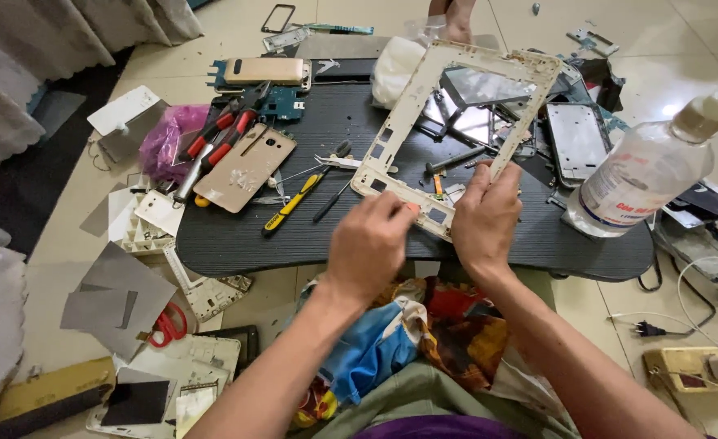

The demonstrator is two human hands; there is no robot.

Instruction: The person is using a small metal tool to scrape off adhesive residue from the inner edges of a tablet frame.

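Both hands grip the near end of a cream-coloured tablet frame [456,122], an empty rectangular bezel that lies tilted over the middle of the low black table [237,244], its far end pointing toward 12 o'clock. The left hand [368,244] has its fingers curled narrow and pinching the frame's lower edge, while the right hand [485,218] clamps the same edge just beside it at 3 o'clock, fingers closed over the rim. At 9 o'clock of the hands a yellow-handled screwdriver [290,203] lies on the table, and beyond it, toward 10 o'clock, a gold phone back cover [243,167] rests beside red-handled pliers [212,146]. At 2 o'clock a clear plastic bottle [647,171] with a white cap leans at the table's edge. Red scissors [166,325] lie on the floor at 8 o'clock among grey sheets.
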